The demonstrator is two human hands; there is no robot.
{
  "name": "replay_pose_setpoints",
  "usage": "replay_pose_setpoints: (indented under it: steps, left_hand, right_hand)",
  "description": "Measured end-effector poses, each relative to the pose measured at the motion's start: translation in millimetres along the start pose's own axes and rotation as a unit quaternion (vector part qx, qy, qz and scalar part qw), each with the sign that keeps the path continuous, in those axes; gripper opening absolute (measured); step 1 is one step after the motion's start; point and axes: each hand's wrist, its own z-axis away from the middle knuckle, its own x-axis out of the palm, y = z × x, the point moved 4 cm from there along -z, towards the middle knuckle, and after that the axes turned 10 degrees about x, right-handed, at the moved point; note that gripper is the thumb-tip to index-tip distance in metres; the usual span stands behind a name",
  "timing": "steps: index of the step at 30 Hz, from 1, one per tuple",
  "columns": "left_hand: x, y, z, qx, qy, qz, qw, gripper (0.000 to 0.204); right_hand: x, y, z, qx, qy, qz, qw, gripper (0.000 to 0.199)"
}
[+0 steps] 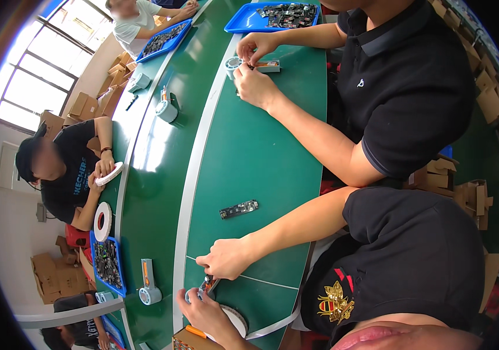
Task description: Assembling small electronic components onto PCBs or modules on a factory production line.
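My right hand (226,258) is closed, fingertips pinched at a small grey and orange housing (208,284), whose details are too small to make out. My left hand (207,316) curls around the same housing from below, partly covering its light blue-grey round end. Beside the left hand lies a white roll of tape (235,319), a pale strip trailing from it toward the table edge. Up from my right hand, a narrow black circuit board (239,209) rests on the green table (261,169).
A co-worker's hands (255,73) handle a similar housing higher up the table. Blue trays (237,22) of dark boards stand at the top and beyond the divider. An assembled-looking housing (149,286) lies across the grey strip (194,175). A cardboard box (188,339) sits below my left hand.
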Motion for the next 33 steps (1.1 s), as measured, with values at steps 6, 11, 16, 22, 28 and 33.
replay_pose_setpoints:
  steps: [6,11,16,22,28,33]
  left_hand:
    - [10.6,1.0,12.3,0.066,0.039,-0.037,0.996,0.003]
    - [23.9,-4.1,28.0,0.098,0.059,-0.011,0.993,0.008]
    - [17.2,11.1,33.5,0.145,0.066,-0.047,0.986,0.017]
    - [22.9,11.3,35.3,0.143,0.030,-0.046,0.988,0.023]
    - [29.9,10.0,32.6,0.150,0.017,-0.066,0.986,0.024]
    - [29.3,9.9,27.4,0.152,0.047,-0.103,0.982,0.013]
  right_hand:
    - [-4.9,-2.1,1.5,0.003,-0.010,-0.007,1.000,0.026]
    - [-5.3,-2.0,1.8,0.028,-0.023,-0.032,0.999,0.026]
    - [-1.8,-1.5,1.1,0.024,-0.009,-0.018,0.999,0.025]
    - [-0.3,-3.7,2.1,0.003,0.026,0.007,1.000,0.026]
    - [-1.5,-2.6,3.7,-0.012,0.048,0.009,0.999,0.025]
    - [-3.1,-1.8,1.8,-0.030,0.074,0.018,0.997,0.025]
